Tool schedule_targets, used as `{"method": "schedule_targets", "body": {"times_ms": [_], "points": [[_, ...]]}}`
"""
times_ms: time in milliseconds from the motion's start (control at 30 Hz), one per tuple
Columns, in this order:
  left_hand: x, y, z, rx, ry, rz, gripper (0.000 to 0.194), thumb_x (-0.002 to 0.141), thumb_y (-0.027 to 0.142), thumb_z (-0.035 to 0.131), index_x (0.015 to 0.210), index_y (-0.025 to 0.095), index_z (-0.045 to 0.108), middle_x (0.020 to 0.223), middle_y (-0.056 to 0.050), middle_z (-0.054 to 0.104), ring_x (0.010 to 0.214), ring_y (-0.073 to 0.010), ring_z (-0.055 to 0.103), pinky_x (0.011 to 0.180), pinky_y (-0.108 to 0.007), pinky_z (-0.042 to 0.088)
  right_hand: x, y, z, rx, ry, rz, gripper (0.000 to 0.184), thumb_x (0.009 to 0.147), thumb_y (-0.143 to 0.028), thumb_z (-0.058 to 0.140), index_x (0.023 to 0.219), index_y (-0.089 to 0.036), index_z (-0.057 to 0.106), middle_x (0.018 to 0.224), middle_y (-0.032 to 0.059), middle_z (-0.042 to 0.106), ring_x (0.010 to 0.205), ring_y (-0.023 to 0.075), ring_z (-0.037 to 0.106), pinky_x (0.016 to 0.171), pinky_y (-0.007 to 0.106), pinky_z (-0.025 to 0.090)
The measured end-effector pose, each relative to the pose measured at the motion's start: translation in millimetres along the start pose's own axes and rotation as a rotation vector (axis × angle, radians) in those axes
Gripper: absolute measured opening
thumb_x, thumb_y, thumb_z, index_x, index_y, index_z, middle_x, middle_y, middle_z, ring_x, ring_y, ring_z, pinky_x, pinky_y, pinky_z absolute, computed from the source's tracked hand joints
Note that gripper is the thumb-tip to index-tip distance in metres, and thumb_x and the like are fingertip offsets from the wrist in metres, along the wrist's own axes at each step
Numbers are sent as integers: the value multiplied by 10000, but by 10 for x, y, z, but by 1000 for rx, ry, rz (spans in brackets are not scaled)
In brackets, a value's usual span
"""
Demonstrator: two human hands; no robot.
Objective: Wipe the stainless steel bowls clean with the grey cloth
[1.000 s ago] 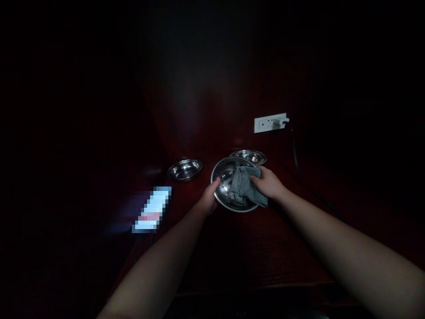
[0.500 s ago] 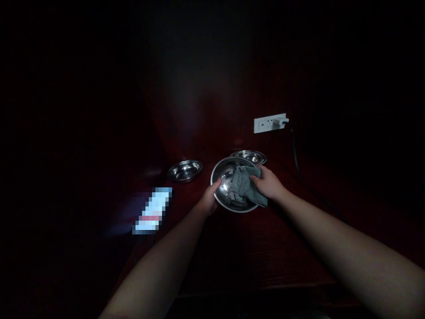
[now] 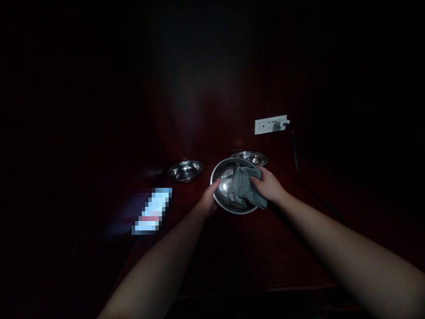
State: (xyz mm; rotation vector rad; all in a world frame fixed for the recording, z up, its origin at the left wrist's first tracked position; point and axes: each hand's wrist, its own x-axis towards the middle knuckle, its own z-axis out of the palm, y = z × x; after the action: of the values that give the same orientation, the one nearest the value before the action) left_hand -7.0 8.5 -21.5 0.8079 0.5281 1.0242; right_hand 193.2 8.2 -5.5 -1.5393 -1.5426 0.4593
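A shiny steel bowl [image 3: 223,177] is tilted toward me above the dark red table [image 3: 252,257]. My left hand [image 3: 208,200] grips its left rim, thumb over the edge. My right hand [image 3: 269,185] is closed on a grey knitted cloth [image 3: 244,189] that is pressed into the bowl's right side and hangs over its rim. Much of the bowl's inside is covered by the cloth.
A second steel bowl [image 3: 185,170] sits to the left and a third steel bowl [image 3: 249,157] just behind the held one. A lit phone [image 3: 152,211] lies at the left. A white wall socket [image 3: 271,125] with a plug and a dark cable [image 3: 296,155] is at the back right.
Almost nothing differs. The cloth and my right hand have shifted very slightly within the bowl; my left hand keeps the same grip.
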Motion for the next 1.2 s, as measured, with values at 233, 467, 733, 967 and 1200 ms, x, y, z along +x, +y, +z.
{"method": "schedule_targets", "body": {"times_ms": [233,467,733,967,1200], "points": [[-10,7,32,0,29,-3,428,817,386,490,1080,73,617,1007,-135,682,1120,-284,543,1034,-433,326,-4,-11,6,23,-2,-18,272,761,-208,517,1023,-138,540,953,89,638,845,177,600,783,292,458],[15,-9,9,-9,0,-4,432,819,391,486,1099,86,609,1062,-131,665,1135,-285,531,1044,-439,308,4,8,9,19,-9,-14,270,759,-212,518,1018,-141,545,964,88,637,859,178,603,803,302,456],[65,-34,-45,-8,-8,-6,430,813,390,493,1113,102,604,1083,-124,659,1103,-279,556,1032,-438,327,-8,-19,0,14,-4,-16,245,755,-200,518,990,-140,553,939,85,643,837,172,607,780,293,461],[28,-5,29,20,15,-1,413,814,378,488,1079,89,620,1044,-129,671,1079,-283,569,1026,-444,333,30,78,26,65,-32,-7,229,754,-215,531,975,-156,544,947,79,645,838,174,614,778,300,469],[5,-22,31,36,-8,16,424,806,394,528,1096,95,604,1050,-138,667,1136,-280,532,1039,-435,320,8,34,36,155,-19,69,207,764,-205,510,960,-163,559,903,63,659,782,155,622,722,266,482]]}}
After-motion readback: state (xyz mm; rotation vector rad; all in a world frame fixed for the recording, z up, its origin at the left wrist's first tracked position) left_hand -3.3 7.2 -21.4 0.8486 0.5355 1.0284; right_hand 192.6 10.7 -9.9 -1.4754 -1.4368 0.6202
